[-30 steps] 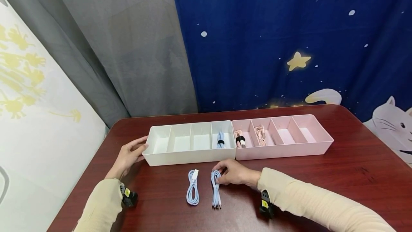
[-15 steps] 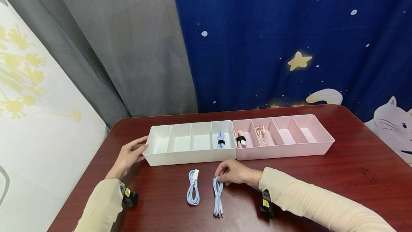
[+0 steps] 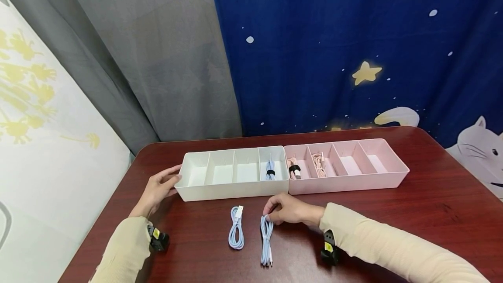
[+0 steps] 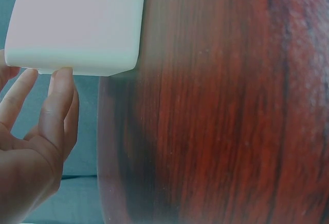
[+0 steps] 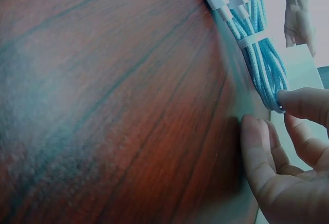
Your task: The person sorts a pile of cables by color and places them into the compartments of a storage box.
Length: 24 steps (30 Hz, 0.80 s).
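Close to the front of the white divided box (image 3: 232,192), my right hand (image 3: 288,208) pinches the looped end of a light-blue charging cable (image 3: 266,241). The right wrist view shows this cable (image 5: 257,54) coiled long, a pale tie round it and two plugs at the far end. A second coiled blue cable (image 3: 235,235) with a white plug lies to its left on the table. At the box's left end, my left hand (image 3: 157,189) touches the end wall; in the left wrist view, its extended fingertips meet the box (image 4: 77,23) along its edge.
A pink divided box (image 3: 346,183) adjoins the white one, with pink cables (image 3: 294,168) in its two left compartments. Another blue cable (image 3: 270,169), black-strapped, sits in the white box's rightmost compartment. Curtains (image 3: 177,56) hang behind the brown table (image 3: 204,257).
The right hand's cable has shifted a little toward me, and the fingers now grip nearer its looped end. The left hand stays at the white box.
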{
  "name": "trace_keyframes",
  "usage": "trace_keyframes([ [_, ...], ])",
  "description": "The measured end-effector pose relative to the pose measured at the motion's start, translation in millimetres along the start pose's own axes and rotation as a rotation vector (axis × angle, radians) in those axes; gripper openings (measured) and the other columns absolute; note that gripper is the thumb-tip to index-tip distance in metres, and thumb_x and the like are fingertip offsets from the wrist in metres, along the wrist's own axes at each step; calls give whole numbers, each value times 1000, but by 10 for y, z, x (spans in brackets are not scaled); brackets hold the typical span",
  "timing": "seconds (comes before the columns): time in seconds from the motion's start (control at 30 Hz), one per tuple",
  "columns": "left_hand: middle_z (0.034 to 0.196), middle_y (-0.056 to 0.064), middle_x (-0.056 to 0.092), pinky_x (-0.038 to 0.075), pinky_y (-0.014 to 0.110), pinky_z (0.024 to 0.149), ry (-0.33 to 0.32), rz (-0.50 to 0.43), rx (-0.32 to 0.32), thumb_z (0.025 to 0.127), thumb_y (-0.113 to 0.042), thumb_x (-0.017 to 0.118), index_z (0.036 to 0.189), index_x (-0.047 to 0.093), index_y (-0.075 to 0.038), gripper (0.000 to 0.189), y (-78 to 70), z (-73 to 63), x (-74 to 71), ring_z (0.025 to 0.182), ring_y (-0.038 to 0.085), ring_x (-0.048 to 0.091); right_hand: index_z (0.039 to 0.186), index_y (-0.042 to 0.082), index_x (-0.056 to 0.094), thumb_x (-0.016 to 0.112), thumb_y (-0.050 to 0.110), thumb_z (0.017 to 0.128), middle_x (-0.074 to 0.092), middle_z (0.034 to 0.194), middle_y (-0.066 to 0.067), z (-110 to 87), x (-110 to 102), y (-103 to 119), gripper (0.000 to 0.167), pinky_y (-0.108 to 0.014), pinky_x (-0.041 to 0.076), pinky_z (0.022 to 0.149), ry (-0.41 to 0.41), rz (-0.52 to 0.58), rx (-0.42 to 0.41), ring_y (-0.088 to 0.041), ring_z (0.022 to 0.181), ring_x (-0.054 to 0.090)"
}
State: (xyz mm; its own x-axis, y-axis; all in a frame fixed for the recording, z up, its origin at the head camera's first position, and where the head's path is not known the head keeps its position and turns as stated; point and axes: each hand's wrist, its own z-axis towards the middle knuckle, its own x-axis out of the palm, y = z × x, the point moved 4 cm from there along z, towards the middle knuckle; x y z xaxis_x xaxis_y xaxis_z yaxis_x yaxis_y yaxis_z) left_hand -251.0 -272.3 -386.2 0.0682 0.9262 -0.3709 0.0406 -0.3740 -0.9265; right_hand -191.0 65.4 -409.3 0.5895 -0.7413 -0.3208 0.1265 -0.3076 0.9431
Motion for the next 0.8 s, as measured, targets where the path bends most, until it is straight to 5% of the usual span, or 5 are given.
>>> trace_keyframes([
  [0.8,118,21,48,49,33,76,3,10,3,89,-30,54,134,39,-8,53,-10,-15,-6,87,6,57,88,-9,51,52,-5,84,53,78,-9,-49,27,65,6,-35,52,59,30,196,20,-15,68,54],
])
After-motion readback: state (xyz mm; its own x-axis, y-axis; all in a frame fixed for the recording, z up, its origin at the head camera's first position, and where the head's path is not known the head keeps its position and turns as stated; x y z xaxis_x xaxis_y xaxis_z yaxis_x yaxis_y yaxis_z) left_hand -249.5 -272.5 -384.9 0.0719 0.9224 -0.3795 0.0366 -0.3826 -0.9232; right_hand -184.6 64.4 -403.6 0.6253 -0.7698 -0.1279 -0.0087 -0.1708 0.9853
